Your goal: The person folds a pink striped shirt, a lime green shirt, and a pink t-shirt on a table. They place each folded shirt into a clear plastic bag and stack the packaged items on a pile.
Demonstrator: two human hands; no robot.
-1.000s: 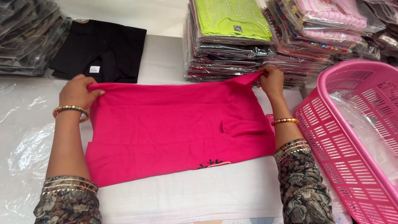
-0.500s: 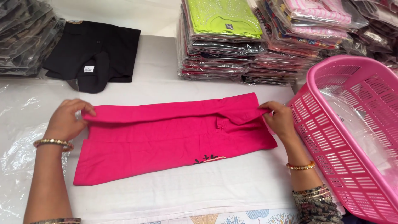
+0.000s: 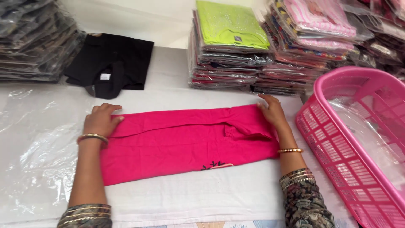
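A bright pink garment lies folded into a long strip across the white cloth on the table. My left hand rests flat on its left end, fingers pointing right. At the opposite end my right hand presses palm-down on the upper right corner of the fold. Both wrists wear gold bangles. A small dark print shows at the garment's lower edge.
A pink plastic basket with clear plastic inside stands at the right. Stacks of bagged garments line the back, more dark stacks at the far left. A black garment lies behind. A clear plastic sheet covers the left.
The garment's top part has been folded down toward me, turning it into a narrower strip. Both hands came down with the fold and now lie flat on its ends.
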